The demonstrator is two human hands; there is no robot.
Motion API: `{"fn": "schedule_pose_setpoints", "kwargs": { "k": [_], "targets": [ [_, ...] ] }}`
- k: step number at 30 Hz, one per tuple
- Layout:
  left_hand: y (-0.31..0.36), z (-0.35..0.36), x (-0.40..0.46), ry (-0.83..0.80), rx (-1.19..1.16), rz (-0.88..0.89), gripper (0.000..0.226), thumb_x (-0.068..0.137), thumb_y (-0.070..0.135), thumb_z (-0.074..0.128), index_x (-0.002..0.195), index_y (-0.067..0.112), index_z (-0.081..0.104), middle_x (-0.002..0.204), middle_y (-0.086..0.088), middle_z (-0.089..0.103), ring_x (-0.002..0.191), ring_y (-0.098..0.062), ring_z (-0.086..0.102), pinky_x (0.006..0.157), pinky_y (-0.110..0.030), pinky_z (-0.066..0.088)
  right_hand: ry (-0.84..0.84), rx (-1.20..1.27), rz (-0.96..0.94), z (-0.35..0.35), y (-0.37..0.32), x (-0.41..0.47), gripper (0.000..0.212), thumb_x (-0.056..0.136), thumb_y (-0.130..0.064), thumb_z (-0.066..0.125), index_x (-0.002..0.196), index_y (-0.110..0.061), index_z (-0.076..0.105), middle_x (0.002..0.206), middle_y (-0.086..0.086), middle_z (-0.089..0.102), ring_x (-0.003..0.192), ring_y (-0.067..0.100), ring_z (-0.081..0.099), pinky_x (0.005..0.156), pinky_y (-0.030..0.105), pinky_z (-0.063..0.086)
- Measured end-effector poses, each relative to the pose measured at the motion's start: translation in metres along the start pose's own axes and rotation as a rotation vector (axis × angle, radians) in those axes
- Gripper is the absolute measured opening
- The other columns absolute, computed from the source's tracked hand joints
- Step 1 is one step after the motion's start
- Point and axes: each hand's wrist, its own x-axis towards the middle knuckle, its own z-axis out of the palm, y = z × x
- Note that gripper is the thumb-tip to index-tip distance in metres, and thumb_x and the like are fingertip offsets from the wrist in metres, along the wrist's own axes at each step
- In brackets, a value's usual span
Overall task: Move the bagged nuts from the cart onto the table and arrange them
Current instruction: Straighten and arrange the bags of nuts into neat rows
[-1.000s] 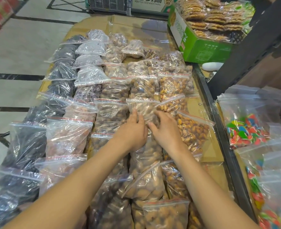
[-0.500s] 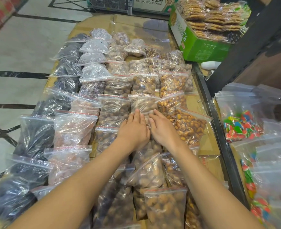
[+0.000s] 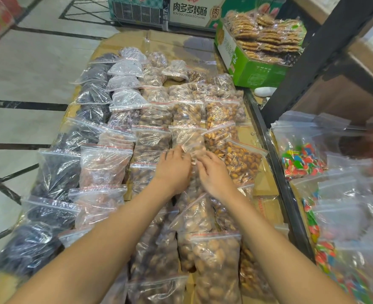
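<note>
- Left hand (image 3: pixel 174 170) and right hand (image 3: pixel 213 173), fingers curled, both grip one crinkly clear zip bag of tan nuts (image 3: pixel 189 141).
- It lies mid-row on the cardboard-covered table (image 3: pixel 266 207), among glossy neighbouring bags.

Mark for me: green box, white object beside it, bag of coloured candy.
green box (image 3: pixel 255 73), head view, on its green front wall.
white object (image 3: pixel 264 91), head view, on its middle.
bag of coloured candy (image 3: pixel 302 160), head view, on the candy showing through the plastic.
</note>
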Motion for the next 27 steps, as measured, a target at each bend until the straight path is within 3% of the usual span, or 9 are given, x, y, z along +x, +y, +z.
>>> {"fn": "schedule_pose_setpoints", "kwargs": {
  "k": [2,5,8,10,13,16,19,22,27],
  "targets": [
    [-0.001,0.006,-0.020,0.148,0.081,0.040,0.037,0.095,0.016,0.050,0.131,0.009,0.051,0.154,-0.025,0.037,0.129,-0.043,0.048,0.107,-0.052,0.040,0.073,0.087,0.072,-0.002,0.001,-0.020,0.039,0.108,-0.024,0.046,0.144,-0.015,0.057,0.152,0.009,0.045,0.144,0.023,0.038,0.121,0.032,0.027],
    [0.002,0.020,-0.047,0.250,0.012,0.076,0.029,0.089,0.013,0.057,0.118,0.009,0.057,0.125,-0.017,0.056,0.100,-0.037,0.059,0.080,-0.045,0.048,0.109,0.163,0.144,0.000,0.004,-0.041,0.032,0.102,-0.019,0.053,0.134,-0.016,0.058,0.134,0.005,0.051,0.116,0.012,0.048,0.098,0.018,0.031],
    [0.011,0.032,-0.066,0.248,-0.123,0.073,0.034,0.090,0.009,0.059,0.123,0.004,0.055,0.120,-0.016,0.051,0.094,-0.036,0.059,0.070,-0.044,0.052,0.067,0.148,0.167,0.006,0.003,-0.046,0.032,0.102,-0.020,0.057,0.135,-0.019,0.054,0.124,-0.001,0.057,0.085,0.004,0.054,0.072,0.008,0.039],
    [0.019,0.040,-0.073,0.204,-0.251,0.020,0.032,0.093,0.006,0.056,0.125,0.001,0.052,0.129,-0.020,0.045,0.095,-0.039,0.060,0.073,-0.044,0.052,0.038,0.146,0.139,0.009,0.003,-0.046,0.033,0.103,-0.024,0.059,0.134,-0.018,0.054,0.109,-0.002,0.066,0.070,0.004,0.058,0.055,0.013,0.041],
    [0.028,0.046,-0.074,0.191,-0.413,-0.080,0.029,0.098,0.011,0.051,0.124,-0.001,0.050,0.137,-0.026,0.040,0.095,-0.043,0.062,0.083,-0.048,0.055,-0.048,0.121,0.158,0.003,0.000,-0.043,0.046,0.099,-0.036,0.064,0.139,-0.018,0.049,0.102,0.002,0.069,0.087,0.020,0.065,0.075,0.033,0.051],
    [0.038,0.045,-0.071,0.173,-0.500,-0.164,0.034,0.099,0.014,0.051,0.131,0.002,0.047,0.136,-0.026,0.043,0.104,-0.040,0.060,0.087,-0.045,0.053,-0.072,0.164,0.194,-0.003,0.000,-0.040,0.048,0.095,-0.032,0.070,0.135,-0.017,0.048,0.119,0.005,0.066,0.107,0.025,0.062,0.088,0.035,0.050],
    [0.046,0.046,-0.074,0.161,-0.563,-0.177,0.038,0.099,0.010,0.049,0.136,0.002,0.045,0.132,-0.024,0.043,0.106,-0.039,0.059,0.088,-0.039,0.051,-0.065,0.210,0.203,-0.005,0.006,-0.043,0.041,0.093,-0.026,0.071,0.126,-0.019,0.050,0.115,0.002,0.066,0.102,0.022,0.063,0.086,0.037,0.053],
    [0.049,0.044,-0.076,0.109,-0.559,-0.214,0.036,0.097,0.011,0.050,0.132,0.003,0.046,0.129,-0.025,0.044,0.106,-0.042,0.059,0.093,-0.047,0.053,-0.122,0.077,0.202,-0.001,0.004,-0.048,0.042,0.095,-0.032,0.068,0.125,-0.016,0.044,0.099,0.002,0.063,0.087,0.022,0.061,0.068,0.035,0.046],
    [0.054,0.037,-0.069,-0.031,-0.472,-0.259,0.045,0.096,0.015,0.057,0.133,0.001,0.037,0.131,-0.029,0.046,0.112,-0.048,0.056,0.093,-0.053,0.051,-0.103,0.010,0.168,0.002,0.001,-0.045,0.043,0.095,-0.030,0.068,0.128,-0.013,0.045,0.106,0.008,0.064,0.096,0.031,0.064,0.077,0.041,0.053]
  ]
}}
